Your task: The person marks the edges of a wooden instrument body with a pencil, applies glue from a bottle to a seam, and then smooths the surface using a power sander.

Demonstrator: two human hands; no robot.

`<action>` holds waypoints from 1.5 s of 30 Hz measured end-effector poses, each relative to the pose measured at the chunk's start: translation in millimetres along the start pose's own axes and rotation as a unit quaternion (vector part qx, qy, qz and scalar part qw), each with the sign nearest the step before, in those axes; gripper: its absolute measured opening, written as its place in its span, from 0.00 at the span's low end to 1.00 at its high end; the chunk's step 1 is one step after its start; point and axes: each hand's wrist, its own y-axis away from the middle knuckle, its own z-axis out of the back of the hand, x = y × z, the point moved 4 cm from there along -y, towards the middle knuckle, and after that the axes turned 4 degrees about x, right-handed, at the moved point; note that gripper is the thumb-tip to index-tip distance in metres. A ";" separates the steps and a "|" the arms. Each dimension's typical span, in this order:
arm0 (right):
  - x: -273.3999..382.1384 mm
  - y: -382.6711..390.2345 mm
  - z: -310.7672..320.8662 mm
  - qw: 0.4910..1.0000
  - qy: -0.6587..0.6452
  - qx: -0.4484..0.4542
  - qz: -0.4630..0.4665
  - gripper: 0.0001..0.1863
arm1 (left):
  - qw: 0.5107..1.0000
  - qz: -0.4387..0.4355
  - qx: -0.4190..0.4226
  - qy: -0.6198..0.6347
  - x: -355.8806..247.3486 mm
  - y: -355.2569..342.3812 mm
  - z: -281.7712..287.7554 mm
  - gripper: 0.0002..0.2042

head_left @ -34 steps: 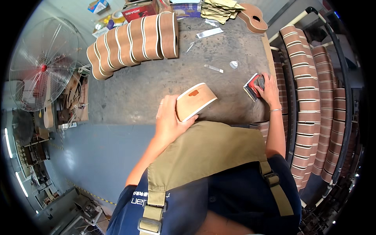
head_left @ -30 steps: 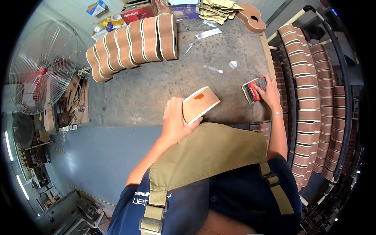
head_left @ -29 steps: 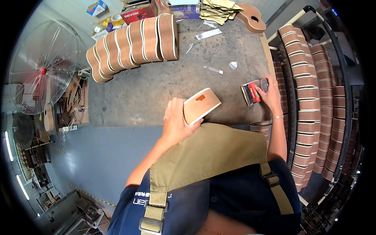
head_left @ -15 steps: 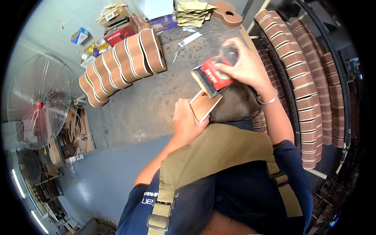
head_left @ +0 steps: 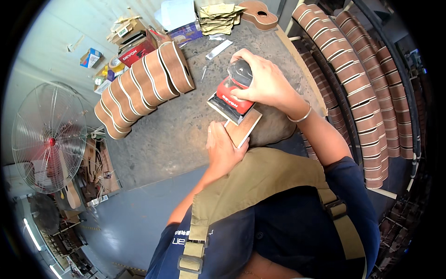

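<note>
My right hand (head_left: pixel 267 83) is wrapped round the black top of a red and black electric sander (head_left: pixel 234 94). The sander's flat pad lies over the far end of a brown wooden ukulele body (head_left: pixel 244 128) with white edging, hiding that end. At its near left side, my left hand (head_left: pixel 222 145) grips the body, fingers along one edge and thumb at the near end. Under and beside the body bulges a dark, dusty cushion (head_left: pixel 276 126), close to my apron.
A row of ukulele bodies (head_left: pixel 144 86) stands on the workbench (head_left: pixel 153 149) at left. Behind are boxes (head_left: pixel 137 52), stacked tan sheets (head_left: pixel 218 18) and another ukulele body (head_left: pixel 259 15). Racks of bodies (head_left: pixel 346 69) line the right; a large fan (head_left: pixel 51 139) stands left.
My right hand has brought the sander left and slightly down, turning it so its pad covers more of the ukulele body's far end. The left hand keeps its grip. The whole view has shifted slightly.
</note>
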 end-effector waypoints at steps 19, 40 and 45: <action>-22.1 -5.0 5.7 0.999 -0.043 -0.015 0.008 0.35 | 1.000 0.016 0.009 0.017 -0.1 5.1 3.6 0.34; -28.2 -29.9 -4.8 0.998 -0.054 0.037 -0.001 0.37 | 1.000 0.016 -0.001 0.001 0.6 2.5 1.8 0.36; -20.1 -18.1 -9.0 0.997 -0.027 -0.007 0.071 0.35 | 1.000 0.015 -0.008 -0.002 6.7 2.3 -1.2 0.37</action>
